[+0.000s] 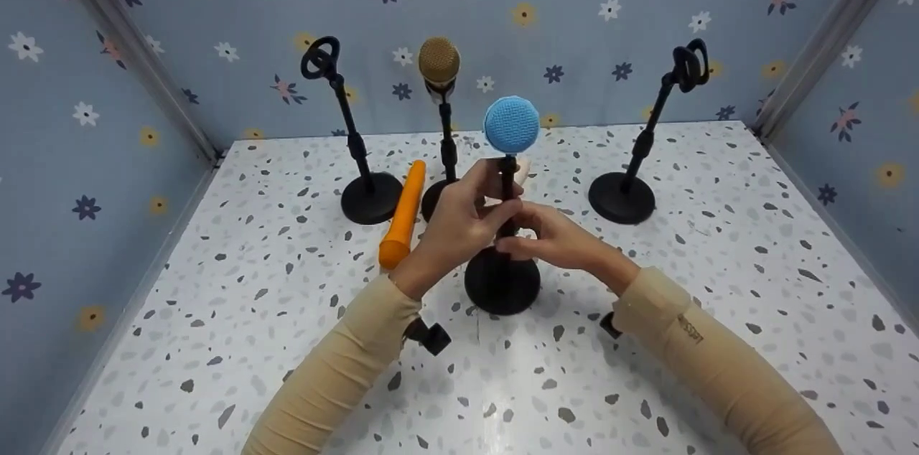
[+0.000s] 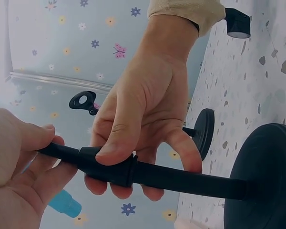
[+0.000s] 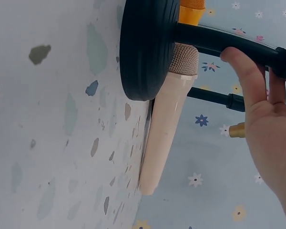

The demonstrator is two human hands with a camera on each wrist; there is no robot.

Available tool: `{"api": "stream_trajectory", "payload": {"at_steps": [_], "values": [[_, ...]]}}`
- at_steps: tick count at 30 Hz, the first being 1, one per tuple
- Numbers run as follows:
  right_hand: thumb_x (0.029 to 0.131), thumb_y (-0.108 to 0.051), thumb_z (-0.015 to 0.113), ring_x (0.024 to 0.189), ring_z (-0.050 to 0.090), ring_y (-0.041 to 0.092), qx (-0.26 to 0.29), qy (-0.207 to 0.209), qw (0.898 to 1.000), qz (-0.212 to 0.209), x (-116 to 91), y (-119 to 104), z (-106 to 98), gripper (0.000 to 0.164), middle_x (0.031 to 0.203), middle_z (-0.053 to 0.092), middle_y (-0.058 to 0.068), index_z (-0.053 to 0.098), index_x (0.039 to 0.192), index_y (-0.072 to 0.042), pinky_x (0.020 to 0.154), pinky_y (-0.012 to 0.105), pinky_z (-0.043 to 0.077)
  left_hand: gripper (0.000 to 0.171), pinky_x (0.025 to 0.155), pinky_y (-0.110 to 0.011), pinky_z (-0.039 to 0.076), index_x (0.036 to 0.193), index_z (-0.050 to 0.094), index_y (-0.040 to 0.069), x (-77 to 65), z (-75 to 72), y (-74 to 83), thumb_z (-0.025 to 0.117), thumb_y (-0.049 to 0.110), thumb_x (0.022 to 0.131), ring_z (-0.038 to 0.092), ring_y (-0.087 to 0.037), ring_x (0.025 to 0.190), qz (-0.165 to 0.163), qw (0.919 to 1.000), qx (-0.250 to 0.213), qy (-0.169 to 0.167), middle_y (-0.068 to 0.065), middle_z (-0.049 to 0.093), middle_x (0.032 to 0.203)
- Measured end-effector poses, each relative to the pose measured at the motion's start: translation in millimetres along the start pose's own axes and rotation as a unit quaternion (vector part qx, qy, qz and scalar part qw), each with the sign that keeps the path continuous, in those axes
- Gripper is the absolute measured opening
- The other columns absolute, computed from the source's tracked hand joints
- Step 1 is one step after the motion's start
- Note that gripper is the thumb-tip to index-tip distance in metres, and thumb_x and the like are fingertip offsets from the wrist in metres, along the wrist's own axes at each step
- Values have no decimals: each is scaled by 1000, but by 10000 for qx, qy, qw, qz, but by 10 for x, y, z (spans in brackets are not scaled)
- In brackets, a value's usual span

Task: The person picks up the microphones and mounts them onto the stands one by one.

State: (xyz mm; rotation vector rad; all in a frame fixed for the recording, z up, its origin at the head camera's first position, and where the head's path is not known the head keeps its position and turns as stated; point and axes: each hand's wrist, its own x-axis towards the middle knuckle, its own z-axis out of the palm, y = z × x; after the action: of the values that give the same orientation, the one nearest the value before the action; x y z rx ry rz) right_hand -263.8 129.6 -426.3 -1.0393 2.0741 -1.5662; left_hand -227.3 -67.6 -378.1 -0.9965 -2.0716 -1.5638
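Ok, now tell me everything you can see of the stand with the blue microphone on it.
The stand is black and smooth-looking, metal or plastic, I can't tell: a round base, a slim straight pole and a thicker collar partway up. It stands upright on the speckled tabletop, with the blue microphone at its top; what fastens that is hidden. The left hand pinches the pole above the collar; the right hand grips the collar itself.

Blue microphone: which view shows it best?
Head view: the round head of the blue microphone stands clear above the hands, unobstructed. Left wrist shows only a short piece of its handle and a sliver of blue. Right wrist shows none of it.
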Motion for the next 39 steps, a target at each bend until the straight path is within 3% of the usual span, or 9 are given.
{"api": "stream_trajectory", "payload": {"at_steps": [6,9,12,16,20,25,28,33,39], "values": [[96,-15,73,106,64,24,-702,70,9974,-121,-6,-43,-50,35,122,65,6,61,128,-7,89,40,57,42,84,-34,60,130,52,1,2,-41,28,73,3,93,69,-12,94,-174,9993,274,-193,-10,70,101],[96,-18,73,108,64,23,-898,-70,9959,84,-15,-89,-93,37,123,65,5,61,130,-8,87,38,58,42,81,-30,60,129,53,3,-30,-100,44,74,11,94,69,-11,91,-307,9958,810,-299,-7,71,101],[96,-17,73,109,66,23,-1181,-300,9922,256,-22,-139,-136,41,125,65,5,60,133,-8,86,37,59,39,74,-27,58,126,58,6,-88,-185,48,75,19,94,67,-11,83,-453,9861,1542,-414,-2,71,95],[94,-15,75,111,67,26,-1841,-635,9801,373,-32,-165,-160,40,125,67,9,62,129,-4,92,42,57,31,73,-29,56,117,64,6,-198,-290,12,75,23,93,68,-19,83,-776,9684,2204,-868,-5,72,95],[92,-20,78,118,63,31,-2551,-951,9607,547,-61,-145,-140,44,127,66,14,64,129,0,100,48,51,32,82,-35,57,116,67,4,-330,-334,-64,75,24,93,69,-27,95,-1328,9462,2393,-1728,-11,71,107],[88,-25,82,126,56,31,-3203,-1246,9374,557,-85,-103,-64,55,134,61,15,63,134,-1,108,45,44,51,99,-42,50,129,63,2,-472,-308,-157,77,32,90,62,-29,112,-2031,8990,2673,-2813,-13,66,123],[85,-25,84,127,55,29,-3401,-1366,9284,610,-93,-56,-4,59,137,59,15,62,133,0,109,43,44,58,103,-43,47,132,62,2,-527,-259,-199,80,34,87,59,-29,117,-2199,8741,2907,-3211,-12,63,130],[82,-23,86,125,56,30,-3552,-1444,9191,908,-115,34,77,61,140,54,16,61,132,2,108,44,44,62,101,-45,49,133,61,2,-610,-138,-255,85,32,83,59,-31,114,-2290,8551,3172,-3401,-15,57,133],[80,-21,88,123,57,31,-3702,-1356,9146,903,-129,43,110,62,138,56,16,61,131,3,107,44,45,58,90,-47,55,128,61,1,-679,-14,-287,84,31,84,63,-33,103,-1923,8396,3786,-3389,-16,57,124]]}}
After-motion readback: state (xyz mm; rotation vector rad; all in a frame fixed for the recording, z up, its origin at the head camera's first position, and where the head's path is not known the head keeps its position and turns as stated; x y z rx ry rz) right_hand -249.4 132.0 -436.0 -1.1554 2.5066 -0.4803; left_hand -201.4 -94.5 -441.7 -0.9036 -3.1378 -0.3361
